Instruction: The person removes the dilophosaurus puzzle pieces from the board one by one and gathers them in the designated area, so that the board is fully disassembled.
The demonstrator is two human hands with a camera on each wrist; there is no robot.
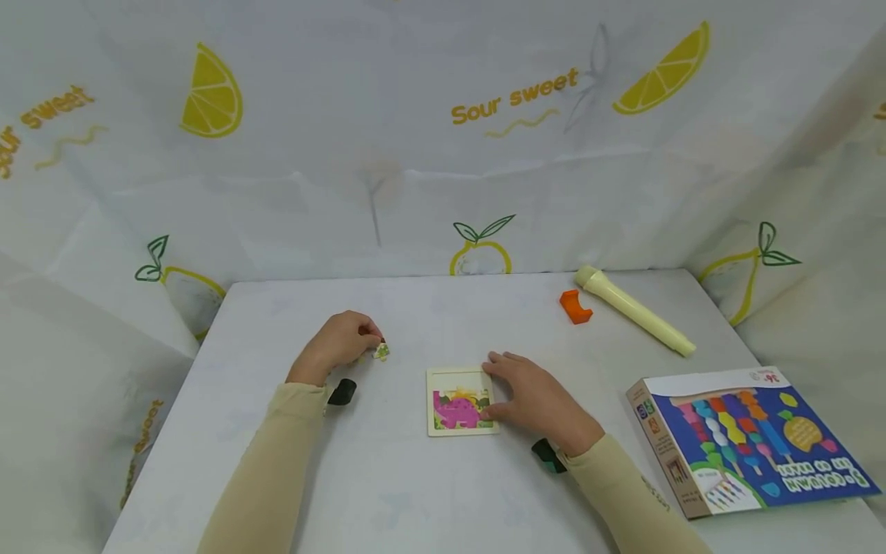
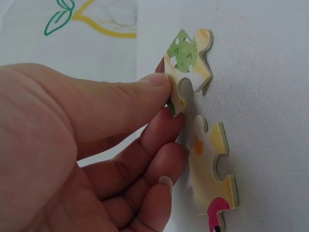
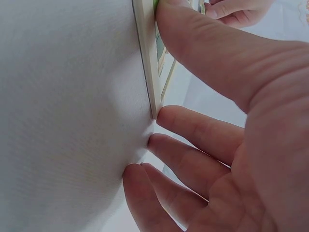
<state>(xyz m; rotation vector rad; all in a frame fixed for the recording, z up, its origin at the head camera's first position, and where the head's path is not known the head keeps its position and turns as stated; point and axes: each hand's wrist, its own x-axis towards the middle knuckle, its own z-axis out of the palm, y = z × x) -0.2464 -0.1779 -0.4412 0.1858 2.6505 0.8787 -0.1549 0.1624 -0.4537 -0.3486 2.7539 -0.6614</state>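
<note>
left wrist: left hand (image 2: 91,116) pinches puzzle piece (image 2: 184,58), axis steep, knob (image 2: 204,37) up-right; spread right hand (image 1: 536,400) touches tray (image 1: 450,379).

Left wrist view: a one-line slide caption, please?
Left hand pinching a green-patched puzzle piece, with a second piece close beside its fingers.

On the white table (image 1: 388,485), a notched orange block (image 1: 574,306) lies at one o'clock, a pale-yellow microphone-shaped stick (image 1: 633,310) near it at two, a blue-fronted toy box (image 1: 751,442) at three, and a lemon-print curtain (image 1: 408,146) hangs beyond at twelve.
</note>
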